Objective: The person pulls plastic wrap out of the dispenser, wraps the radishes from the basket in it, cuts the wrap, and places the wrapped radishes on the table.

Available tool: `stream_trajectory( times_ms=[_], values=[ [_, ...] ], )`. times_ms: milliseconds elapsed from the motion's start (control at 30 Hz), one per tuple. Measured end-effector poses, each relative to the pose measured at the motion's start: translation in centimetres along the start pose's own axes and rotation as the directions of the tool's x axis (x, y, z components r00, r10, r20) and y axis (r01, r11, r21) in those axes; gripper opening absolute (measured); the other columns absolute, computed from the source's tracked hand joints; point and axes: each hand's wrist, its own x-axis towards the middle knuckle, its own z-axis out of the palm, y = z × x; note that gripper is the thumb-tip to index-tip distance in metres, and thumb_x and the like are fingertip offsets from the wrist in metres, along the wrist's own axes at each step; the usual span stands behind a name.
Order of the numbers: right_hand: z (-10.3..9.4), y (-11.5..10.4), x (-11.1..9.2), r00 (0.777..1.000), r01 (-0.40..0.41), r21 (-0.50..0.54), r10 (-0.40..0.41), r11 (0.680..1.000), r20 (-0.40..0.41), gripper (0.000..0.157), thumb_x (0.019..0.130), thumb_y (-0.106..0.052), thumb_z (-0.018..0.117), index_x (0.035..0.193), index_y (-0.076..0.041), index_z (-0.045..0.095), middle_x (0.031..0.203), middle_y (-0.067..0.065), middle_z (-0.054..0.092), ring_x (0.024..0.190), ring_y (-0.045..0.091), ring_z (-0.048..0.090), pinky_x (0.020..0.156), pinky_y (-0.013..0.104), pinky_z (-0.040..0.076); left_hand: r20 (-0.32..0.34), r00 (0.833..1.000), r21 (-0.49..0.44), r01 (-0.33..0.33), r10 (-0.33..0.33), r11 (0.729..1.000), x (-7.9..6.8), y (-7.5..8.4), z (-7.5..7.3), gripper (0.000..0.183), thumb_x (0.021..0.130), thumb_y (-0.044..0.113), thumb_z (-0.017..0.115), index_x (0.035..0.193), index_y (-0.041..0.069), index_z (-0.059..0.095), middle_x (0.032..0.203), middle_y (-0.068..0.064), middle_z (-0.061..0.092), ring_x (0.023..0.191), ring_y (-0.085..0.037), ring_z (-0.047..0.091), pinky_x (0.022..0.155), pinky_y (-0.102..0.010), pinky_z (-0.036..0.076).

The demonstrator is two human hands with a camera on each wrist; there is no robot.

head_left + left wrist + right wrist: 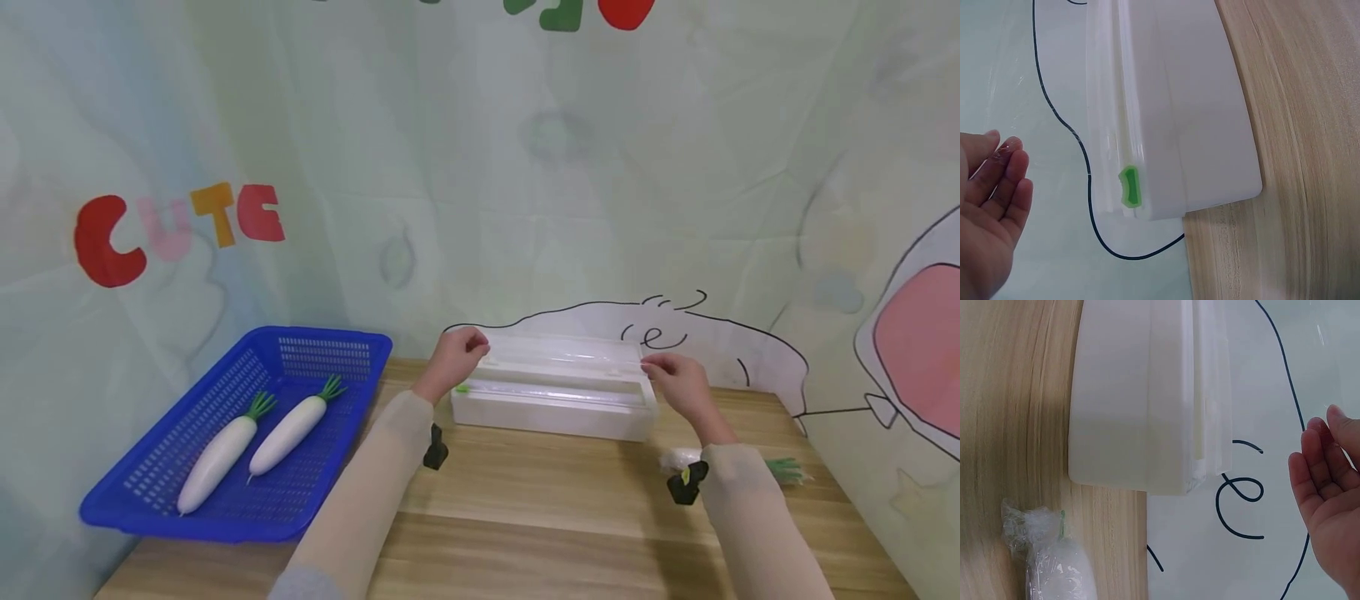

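Observation:
A white cling film dispenser (pixel 551 417) with a raised lid stands at the back of the table; the left wrist view shows a green slider (pixel 1130 186) on it. Above the dispenser my left hand (pixel 455 360) pinches one corner of a sheet of clear cling film (pixel 1007 149) between thumb and fingers. On the other side my right hand (pixel 681 383) pinches the film's opposite corner, its fingers together in the right wrist view. The transparent film is hard to see between the hands. A film-wrapped white radish (pixel 1057 572) lies on the table near my right forearm, which partly hides it.
A blue plastic basket (pixel 315 508) on the left holds two white radishes (pixel 217 462) with green tops. The wooden table (pixel 525 517) meets a printed cloth backdrop (pixel 480 208) right behind the dispenser.

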Motion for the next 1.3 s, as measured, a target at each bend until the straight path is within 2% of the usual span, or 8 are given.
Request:
stream_trajectory(
  times_ms=[100,267,400,867,1300],
  values=[
    [-0.2,-0.1,0.0,1.000,-0.002,0.002,0.002,1.000,0.004,0.030,0.100,-0.018,0.051,0.116,0.005,0.061,0.112,0.024,0.063,0.101,0.034,0.058,0.079,0.037,0.048,0.001,1.000,-0.002,-0.012,0.012,1.000,0.0,0.1,-0.1,0.008,0.094,0.008,0.060,0.096,0.002,0.066,0.093,-0.009,0.066,0.086,-0.021,0.058,0.080,-0.035,0.050],
    [-0.5,-0.6,-0.1,1.000,-0.008,-0.003,0.008,1.000,0.013,0.031,0.100,-0.018,0.051,0.118,0.006,0.060,0.114,0.025,0.062,0.103,0.034,0.057,0.082,0.040,0.048,0.006,1.000,0.001,0.030,-0.030,1.000,0.1,0.3,-0.3,0.009,0.095,0.010,0.060,0.098,0.004,0.065,0.095,-0.008,0.066,0.088,-0.021,0.058,0.081,-0.034,0.051],
    [-0.8,-0.7,0.0,1.000,-0.003,-0.004,0.003,1.000,0.011,0.031,0.100,-0.018,0.051,0.117,0.006,0.061,0.112,0.025,0.062,0.101,0.034,0.057,0.082,0.041,0.048,0.003,0.999,-0.009,0.039,-0.039,0.999,0.2,0.5,-0.4,0.011,0.095,0.010,0.059,0.100,0.003,0.065,0.097,-0.009,0.066,0.090,-0.022,0.059,0.082,-0.035,0.051],
    [-1.4,-1.3,0.0,0.999,-0.025,0.022,0.025,0.999,0.031,0.037,0.101,-0.027,0.049,0.121,0.003,0.057,0.118,0.026,0.058,0.106,0.037,0.053,0.088,0.046,0.047,-0.009,1.000,-0.045,0.021,-0.022,0.999,0.1,1.2,-1.0,0.013,0.095,0.011,0.059,0.102,0.002,0.065,0.098,-0.012,0.067,0.091,-0.023,0.061,0.082,-0.036,0.051],
    [-2.0,-1.5,0.1,0.999,0.035,0.005,-0.035,0.999,-0.005,0.038,0.100,-0.029,0.051,0.118,0.004,0.059,0.113,0.024,0.061,0.099,0.032,0.054,0.082,0.039,0.047,-0.021,1.000,-0.037,0.000,-0.001,0.999,0.4,2.0,-1.6,0.013,0.094,0.011,0.058,0.099,0.002,0.065,0.097,-0.011,0.066,0.090,-0.023,0.058,0.083,-0.036,0.050]
  ],
)
